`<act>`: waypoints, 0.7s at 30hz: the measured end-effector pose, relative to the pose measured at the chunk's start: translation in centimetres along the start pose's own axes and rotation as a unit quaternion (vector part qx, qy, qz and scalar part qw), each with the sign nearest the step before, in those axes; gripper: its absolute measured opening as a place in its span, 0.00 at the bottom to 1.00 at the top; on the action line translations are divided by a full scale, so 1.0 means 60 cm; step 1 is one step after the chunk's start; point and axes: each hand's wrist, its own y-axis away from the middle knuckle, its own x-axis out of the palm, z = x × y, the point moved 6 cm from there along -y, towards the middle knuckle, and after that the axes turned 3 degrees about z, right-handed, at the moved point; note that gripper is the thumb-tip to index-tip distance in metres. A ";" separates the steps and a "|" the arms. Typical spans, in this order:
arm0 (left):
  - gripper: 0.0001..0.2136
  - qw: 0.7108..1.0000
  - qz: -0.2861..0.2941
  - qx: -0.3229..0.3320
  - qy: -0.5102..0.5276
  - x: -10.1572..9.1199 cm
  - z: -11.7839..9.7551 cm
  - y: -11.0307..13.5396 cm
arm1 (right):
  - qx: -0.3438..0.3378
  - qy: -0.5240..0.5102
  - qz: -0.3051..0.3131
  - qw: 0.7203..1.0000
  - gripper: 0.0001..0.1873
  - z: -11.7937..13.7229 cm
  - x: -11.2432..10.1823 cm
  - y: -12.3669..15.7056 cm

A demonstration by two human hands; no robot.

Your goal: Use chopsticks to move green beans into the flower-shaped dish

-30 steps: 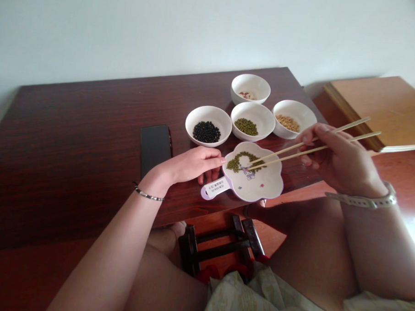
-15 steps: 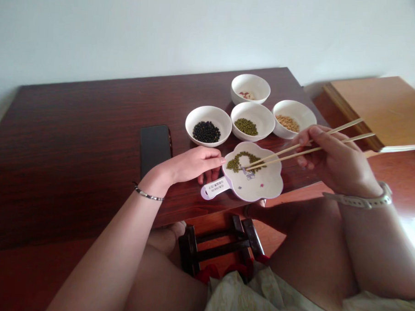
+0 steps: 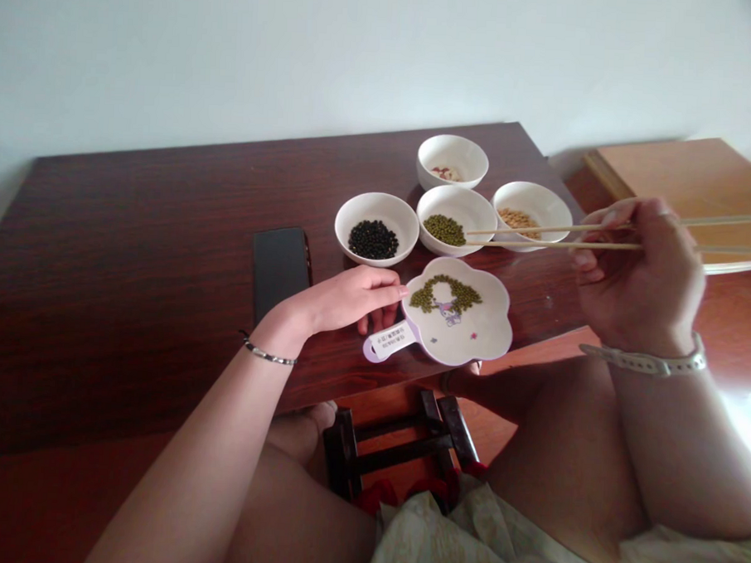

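Note:
My right hand (image 3: 640, 272) is closed around a pair of wooden chopsticks (image 3: 539, 235). They lie nearly level, with their tips over the white bowl of green beans (image 3: 457, 209). My left hand (image 3: 350, 299) rests on the table with its fingertips against the left rim of a flower-shaped white plate (image 3: 472, 340). An arc of green beans (image 3: 443, 289) lies on that plate. I cannot tell whether a bean sits between the chopstick tips.
White bowls of black beans (image 3: 376, 219), yellow beans (image 3: 533, 207) and reddish bits (image 3: 452, 158) stand behind the plate. A dark phone (image 3: 280, 265) lies left of my left hand. A light wooden board (image 3: 697, 183) sits at the right; a dark stool (image 3: 399, 448) stands below the table edge.
My right hand has lifted and swung the chopsticks from the flower plate up and back, so their tips now hover over the green bean bowl. The left hand has stayed put.

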 end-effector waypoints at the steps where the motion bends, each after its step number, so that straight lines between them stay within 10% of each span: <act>1: 0.25 1.000 0.000 -0.002 0.000 0.000 0.000 0.000 | -0.010 0.001 -0.012 1.000 0.23 0.003 0.001 0.004; 21: 0.19 1.000 -0.001 0.001 0.013 0.004 -0.006 0.001 | 0.151 0.048 0.078 0.984 0.22 -0.002 0.079 0.063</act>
